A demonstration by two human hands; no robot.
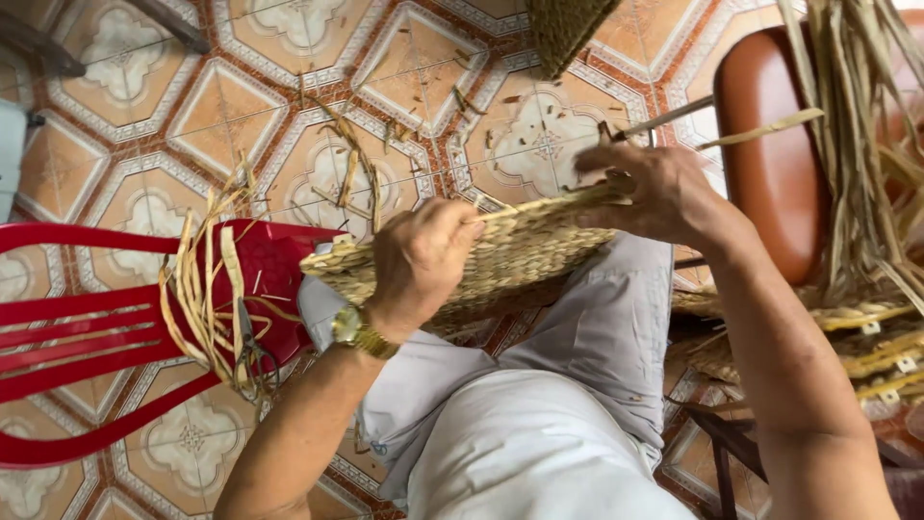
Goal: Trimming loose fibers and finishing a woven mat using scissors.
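— Seen from above: woven mat (510, 255) across the lap, at picture centre, resting on grey trousers (539, 424).

— And the left hand (419, 260)?

— Closed over the mat's near edge, fingers curled tight on the weave, gold watch (358, 332) at the wrist, toward 7 o'clock of the hand.

— The right hand (647, 188)?

— At 2 o'clock of the mat, gripping its far edge, fingers pinched narrow on a thin straw strand (664, 117) running off toward 2 o'clock.

— Around the mat?

— Red plastic chair (87, 318) at 9 o'clock, a loose bundle of straw (202, 299) draped over its seat edge, scissors (252, 351) lying just beside the bundle. Brown chair back (770, 164) at 3 o'clock, long dry reeds (857, 125) hanging in front of it. Stacked woven pieces (866, 351) at 4 o'clock, low beside the right forearm. Another woven piece (568, 29) poking in at 12 o'clock. Patterned floor tiles (221, 116) beneath, scattered with straw scraps (346, 164).

— Mat touching the red chair?

— Near corner just over the seat; contact impossible to tell.
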